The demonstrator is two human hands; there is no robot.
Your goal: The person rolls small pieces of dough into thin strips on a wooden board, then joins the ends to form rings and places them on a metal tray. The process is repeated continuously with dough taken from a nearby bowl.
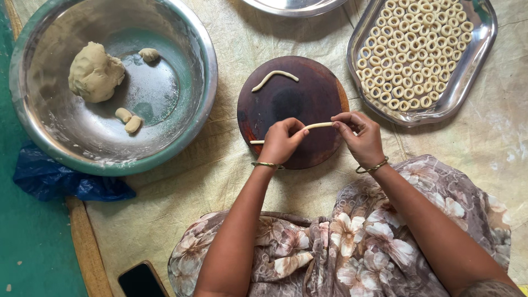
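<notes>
A thin rope of pale dough (318,126) stretches between my two hands over a round dark wooden board (313,93). My left hand (281,141) pinches the rope near its left part, whose end pokes out over the board's left edge. My right hand (358,135) pinches its right end. A second, curved dough strip (273,78) lies on the far half of the board. Both wrists wear thin gold bangles.
A large steel bowl (192,33) at the left holds a dough lump (95,72) and small pieces. A steel tray (477,58) at the right holds several dough rings. Another steel rim (294,6) sits at top. A blue bag (55,180), a phone (142,280) and my floral-clad lap lie near.
</notes>
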